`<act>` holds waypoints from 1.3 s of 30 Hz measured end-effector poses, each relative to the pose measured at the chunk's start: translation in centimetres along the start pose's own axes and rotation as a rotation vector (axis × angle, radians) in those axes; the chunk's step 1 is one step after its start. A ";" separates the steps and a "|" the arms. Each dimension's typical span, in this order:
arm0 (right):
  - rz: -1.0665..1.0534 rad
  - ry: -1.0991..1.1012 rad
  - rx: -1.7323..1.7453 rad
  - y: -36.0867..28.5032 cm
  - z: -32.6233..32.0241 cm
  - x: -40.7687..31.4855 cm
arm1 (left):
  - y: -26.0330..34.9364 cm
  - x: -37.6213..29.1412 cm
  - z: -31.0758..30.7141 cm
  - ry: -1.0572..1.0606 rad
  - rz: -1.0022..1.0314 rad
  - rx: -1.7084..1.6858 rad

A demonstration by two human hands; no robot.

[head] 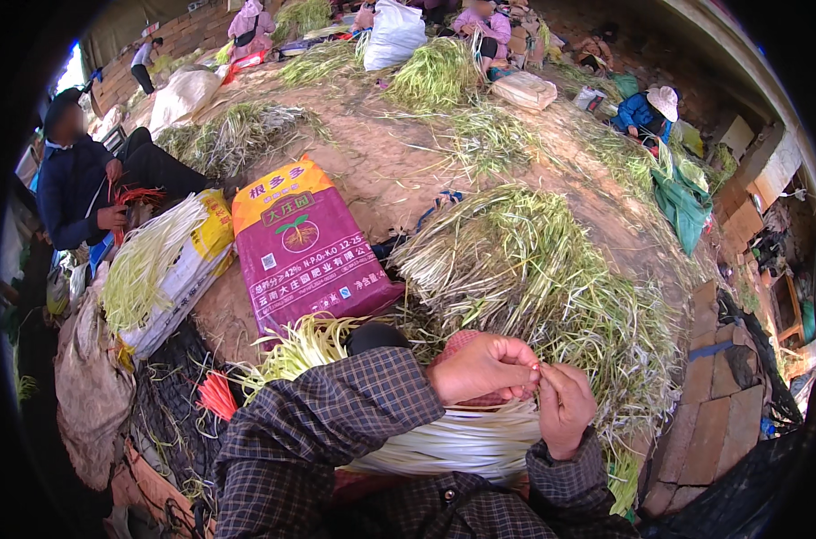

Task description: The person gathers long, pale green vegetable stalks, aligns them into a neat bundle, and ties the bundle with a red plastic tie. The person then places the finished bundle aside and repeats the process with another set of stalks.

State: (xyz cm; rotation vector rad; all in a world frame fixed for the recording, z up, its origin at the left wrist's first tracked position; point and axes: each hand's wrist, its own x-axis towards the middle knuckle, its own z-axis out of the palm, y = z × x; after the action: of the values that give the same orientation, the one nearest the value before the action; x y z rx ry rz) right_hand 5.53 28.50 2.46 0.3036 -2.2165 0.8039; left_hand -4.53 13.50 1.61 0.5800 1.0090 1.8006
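Observation:
My left hand [492, 369] and my right hand [566, 407] meet at the fingertips, pinching a tiny reddish-white thing too small to name. Below them, a thick bundle of pale, peeled stalks [448, 441] lies across my lap, its yellow-green ends [307, 347] reaching out past my left forearm. A bunch of red ties [216, 396] is beside that forearm. Just beyond my hands spreads a big heap of green-and-white leafy stalks [529, 269]. Part of a red checked cloth [455, 343] shows behind my left hand.
A purple and orange fertilizer sack [307, 242] lies ahead. At the left, a seated person [78, 175] holds red strands beside pale stalks [155, 256] on a white and yellow sack [179, 303]. Bricks [711, 418] line the right. Other people sit among stalk piles farther back.

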 end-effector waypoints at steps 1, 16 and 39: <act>0.060 -0.006 0.037 0.0 -0.1 -0.1 | -0.1 0.1 -0.1 -0.019 0.102 0.118; 0.115 -0.031 -0.133 0.6 -0.6 -0.2 | 0.3 -0.1 1.3 0.148 0.563 1.031; -0.026 -0.020 -0.172 0.8 -0.6 1.8 | 0.7 0.4 0.8 0.158 0.513 0.883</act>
State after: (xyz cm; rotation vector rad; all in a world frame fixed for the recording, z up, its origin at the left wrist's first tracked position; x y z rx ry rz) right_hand 4.25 29.51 3.69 0.2567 -2.2778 0.5945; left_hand -4.46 13.98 2.58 1.3403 1.9129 1.7758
